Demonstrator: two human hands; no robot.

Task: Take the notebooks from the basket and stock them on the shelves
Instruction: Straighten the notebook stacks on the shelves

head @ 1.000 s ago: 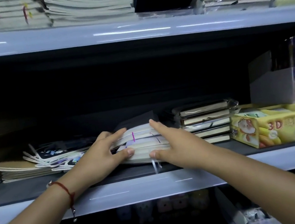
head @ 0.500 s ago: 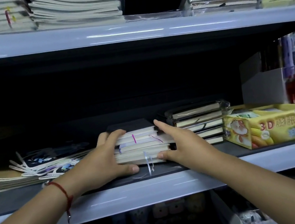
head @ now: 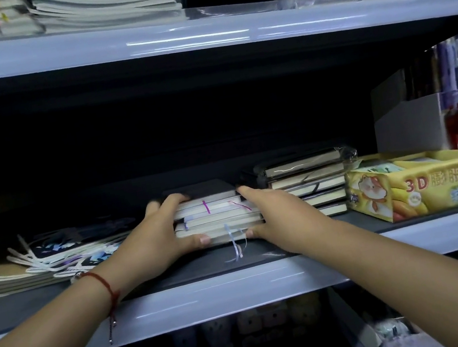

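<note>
Notebooks (head: 216, 215) sit in a short stack on the middle shelf (head: 242, 290), a little back from its front edge and near the centre of its length, with ribbon markers (head: 236, 245) hanging over the dark shelf surface. The left hand (head: 154, 241) grips the stack's left side, fingers curled over the top notebook's corner and the thumb pressed along the bottom at the front. The right hand (head: 278, 216) holds the right side, fingers laid fairly straight up against the stack's flank, thumb tucked at the bottom front corner. A red string bracelet (head: 105, 284) circles the left wrist. Just right of the stack, a taller pile of wrapped dark notebooks (head: 309, 186) stands close beside the right hand. Further toward the right end lies a yellow box printed "3D" (head: 425, 184). Toward the left end, thin booklets (head: 61, 252) are fanned loosely. The upper shelf (head: 197, 36) carries more stacked notebooks.
</note>
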